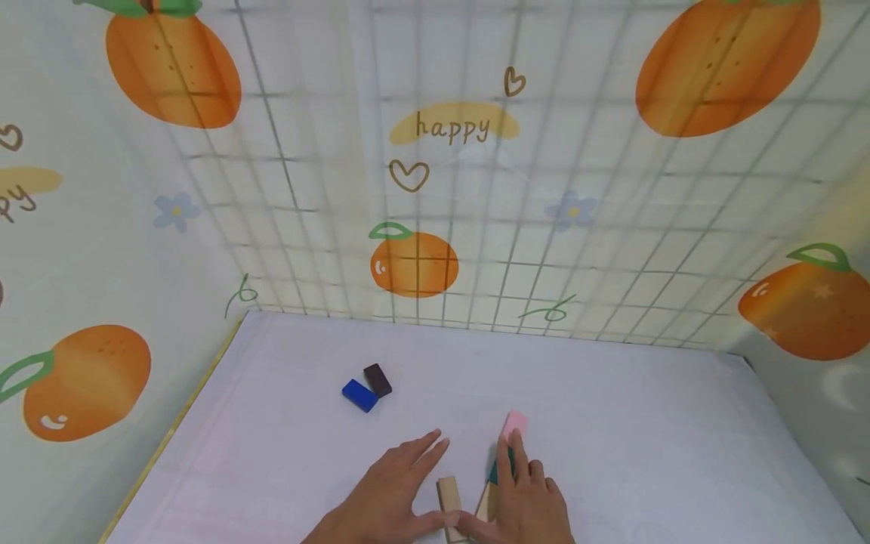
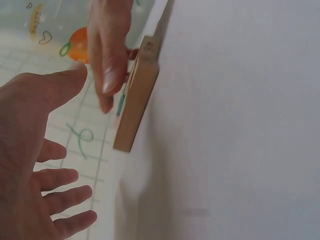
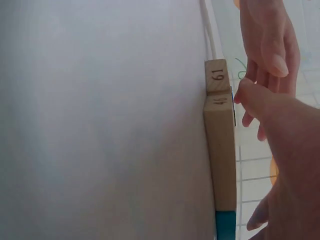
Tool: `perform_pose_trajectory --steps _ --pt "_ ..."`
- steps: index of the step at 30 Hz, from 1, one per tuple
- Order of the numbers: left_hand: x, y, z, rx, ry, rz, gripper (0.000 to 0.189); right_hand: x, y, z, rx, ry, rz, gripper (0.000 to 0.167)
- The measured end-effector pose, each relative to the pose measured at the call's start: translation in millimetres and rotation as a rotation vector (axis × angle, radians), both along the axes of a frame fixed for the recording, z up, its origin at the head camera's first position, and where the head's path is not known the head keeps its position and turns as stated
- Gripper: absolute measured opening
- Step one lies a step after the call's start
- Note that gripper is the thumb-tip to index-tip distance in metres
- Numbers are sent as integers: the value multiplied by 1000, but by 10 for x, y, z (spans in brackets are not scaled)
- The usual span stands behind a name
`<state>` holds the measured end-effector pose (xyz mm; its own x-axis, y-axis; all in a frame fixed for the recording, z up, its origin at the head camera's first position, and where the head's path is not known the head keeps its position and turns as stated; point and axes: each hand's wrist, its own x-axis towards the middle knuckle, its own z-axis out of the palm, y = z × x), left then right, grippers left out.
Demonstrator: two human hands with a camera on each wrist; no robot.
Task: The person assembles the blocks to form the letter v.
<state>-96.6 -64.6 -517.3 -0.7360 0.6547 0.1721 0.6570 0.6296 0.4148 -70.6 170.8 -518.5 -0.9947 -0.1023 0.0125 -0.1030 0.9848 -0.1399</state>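
A plain wooden block [image 1: 448, 495] lies near the table's front edge between the hands. Beside it runs a row: another wooden block [image 1: 486, 502], a teal block [image 1: 493, 470] and a pink block [image 1: 515, 423]. My left hand [image 1: 387, 491] is left of the blocks with fingers extended and apart, gripping nothing. My right hand [image 1: 533, 502] is over the row, its straight index and middle fingers reaching to the pink block; contact is unclear. In the head view both thumb tips meet above the left wooden block. Numbered ends of the wooden blocks [image 3: 217, 76] face the right wrist view.
A blue block [image 1: 360, 395] and a dark block [image 1: 377, 380] lie close together farther back on the left of the white table [image 1: 646, 431]. A printed curtain with a grid behind it [image 1: 476, 227] stands along the back, with more fabric at both sides.
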Motion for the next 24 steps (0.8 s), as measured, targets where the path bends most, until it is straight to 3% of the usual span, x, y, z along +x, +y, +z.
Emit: perform_pose_trajectory --steps 8,24 --pt "-73 -123 57 -20 -96 129 86 -18 -18 0 11 -48 -25 139" --pt "-216 -365 -34 15 -49 260 79 -30 -5 13 1 -94 -17 142"
